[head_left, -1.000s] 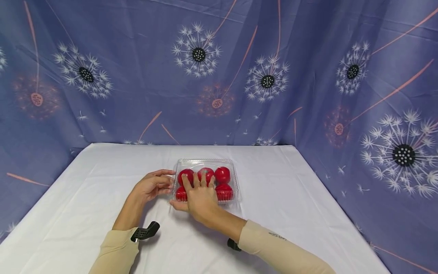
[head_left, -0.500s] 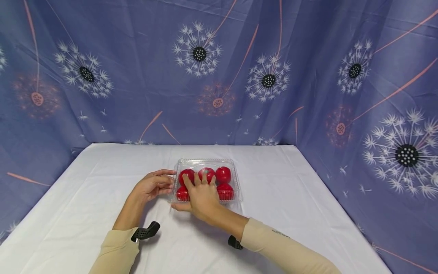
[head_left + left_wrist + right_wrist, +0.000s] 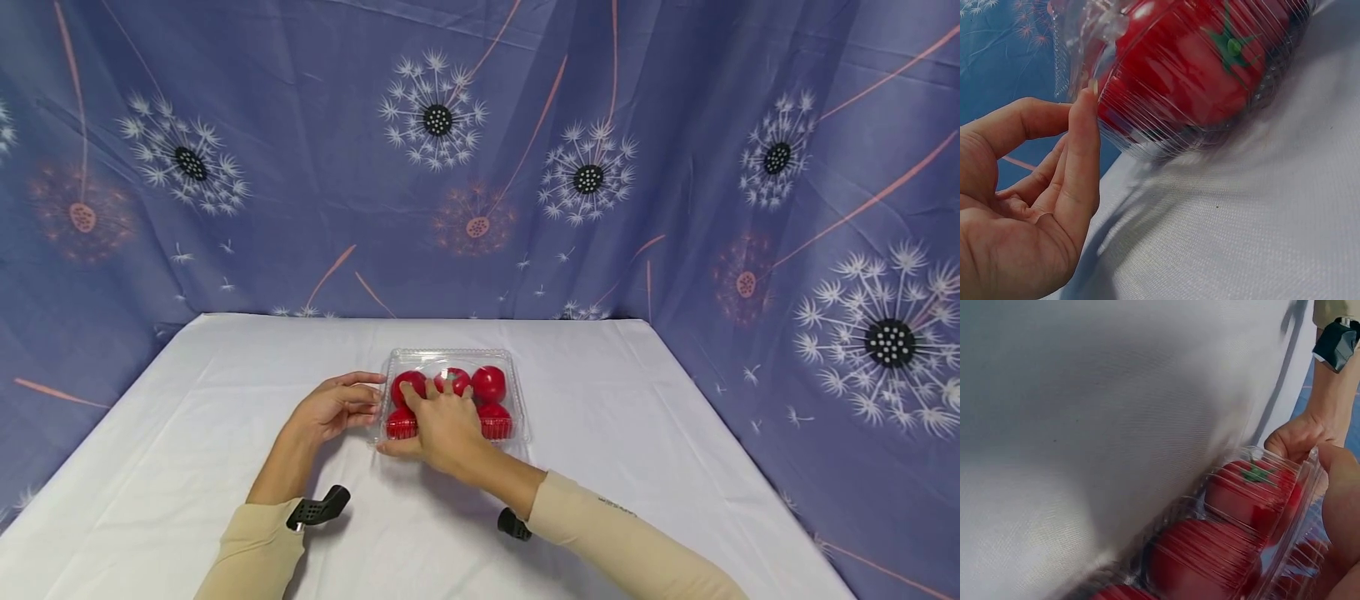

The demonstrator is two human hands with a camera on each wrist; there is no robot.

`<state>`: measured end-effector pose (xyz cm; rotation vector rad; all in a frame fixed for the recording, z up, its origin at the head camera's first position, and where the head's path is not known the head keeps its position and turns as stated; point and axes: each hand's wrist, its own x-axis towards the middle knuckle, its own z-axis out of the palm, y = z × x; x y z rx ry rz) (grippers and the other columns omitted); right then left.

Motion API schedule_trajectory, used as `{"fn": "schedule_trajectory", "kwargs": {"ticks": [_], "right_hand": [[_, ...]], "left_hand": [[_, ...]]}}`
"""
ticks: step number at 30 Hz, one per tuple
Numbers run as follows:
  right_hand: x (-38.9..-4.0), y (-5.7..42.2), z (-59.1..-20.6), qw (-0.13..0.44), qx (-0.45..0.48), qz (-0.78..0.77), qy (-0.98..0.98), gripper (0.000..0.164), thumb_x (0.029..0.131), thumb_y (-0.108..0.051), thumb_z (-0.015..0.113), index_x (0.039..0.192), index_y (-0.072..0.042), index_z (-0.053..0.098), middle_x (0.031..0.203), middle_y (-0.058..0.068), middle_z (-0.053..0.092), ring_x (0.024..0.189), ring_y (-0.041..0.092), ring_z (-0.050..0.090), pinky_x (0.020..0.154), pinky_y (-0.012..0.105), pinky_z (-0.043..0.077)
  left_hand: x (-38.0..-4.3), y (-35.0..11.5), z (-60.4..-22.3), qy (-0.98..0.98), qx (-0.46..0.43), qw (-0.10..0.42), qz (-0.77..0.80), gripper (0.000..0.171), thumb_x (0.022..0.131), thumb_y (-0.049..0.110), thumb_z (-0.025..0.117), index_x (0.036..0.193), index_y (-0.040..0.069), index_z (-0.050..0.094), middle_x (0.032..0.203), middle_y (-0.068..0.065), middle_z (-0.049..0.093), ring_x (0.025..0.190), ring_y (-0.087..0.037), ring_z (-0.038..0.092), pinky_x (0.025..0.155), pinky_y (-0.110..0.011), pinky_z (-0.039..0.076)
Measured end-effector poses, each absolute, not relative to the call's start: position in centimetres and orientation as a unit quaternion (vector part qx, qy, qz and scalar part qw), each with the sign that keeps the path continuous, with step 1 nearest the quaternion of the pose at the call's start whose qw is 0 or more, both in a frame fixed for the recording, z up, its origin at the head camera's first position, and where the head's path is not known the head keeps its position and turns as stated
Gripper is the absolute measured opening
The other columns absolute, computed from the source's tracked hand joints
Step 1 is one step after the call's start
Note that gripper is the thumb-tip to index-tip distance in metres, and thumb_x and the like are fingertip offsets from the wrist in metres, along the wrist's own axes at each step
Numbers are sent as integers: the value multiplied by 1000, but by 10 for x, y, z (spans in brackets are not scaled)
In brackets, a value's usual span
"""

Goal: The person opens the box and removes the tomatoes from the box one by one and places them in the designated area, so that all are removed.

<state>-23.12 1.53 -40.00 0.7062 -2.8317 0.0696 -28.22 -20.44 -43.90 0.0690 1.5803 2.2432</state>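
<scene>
Just below the frame's center, a clear plastic container point(image 3: 457, 355) of red tomatoes point(image 3: 489, 384) sits on a white-covered counter point(image 3: 622, 417). A person's right hand point(image 3: 450, 429) rests on top, fingers spread wide. The left hand point(image 3: 330, 410) touches the container's left edge, fingers bent; whether they pinch it, I cannot tell.

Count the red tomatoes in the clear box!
6 in the clear box: back left tomato, back middle tomato, back right tomato, front left tomato, front right tomato and front middle tomato, mostly hidden in the head view, seen from the right wrist.
</scene>
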Motion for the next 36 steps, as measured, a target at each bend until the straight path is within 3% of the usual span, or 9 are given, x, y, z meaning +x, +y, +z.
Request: {"fn": "schedule_trajectory", "kwargs": {"ticks": [7, 11, 28, 36], "right_hand": [[-229, 14, -409, 125, 251, -25, -959, 94, 82, -86, 51, 152, -22, 50, 147, 14, 56, 133, 42, 55, 105, 65, 47], [-227, 13, -414, 148, 250, -38, -956, 94, 84, -86, 47, 153, -22, 48, 148, 13, 56, 133, 39, 56, 107, 64, 46], [-227, 13, -422, 226, 268, -41, -936, 87, 85, -81, 54, 145, -18, 58, 136, 12, 66, 119, 35, 67, 102, 62, 51], [-226, 15, -420, 209, 267, -34, -940, 85, 87, -79, 54, 145, -17, 58, 137, 13, 65, 120, 40, 65, 102, 61, 51]], "left_hand": [[-281, -205, -439, 569, 15, 193, 799, 25, 97, -6, 53, 115, 8, 64, 78, -1, 71, 65, -11, 70, 63, -26, 63], [-280, -205, -439, 569, 9, 192, 799, 24, 97, -5, 55, 113, 10, 65, 79, -1, 71, 65, -12, 70, 63, -26, 63], [-280, -203, -438, 591, -3, 184, 785, 27, 95, -3, 58, 116, 12, 65, 82, 1, 68, 65, -11, 69, 63, -24, 62], [-281, -199, -437, 591, -8, 185, 785, 26, 95, -4, 57, 114, 12, 64, 81, 0, 67, 64, -11, 70, 61, -23, 62]]}}
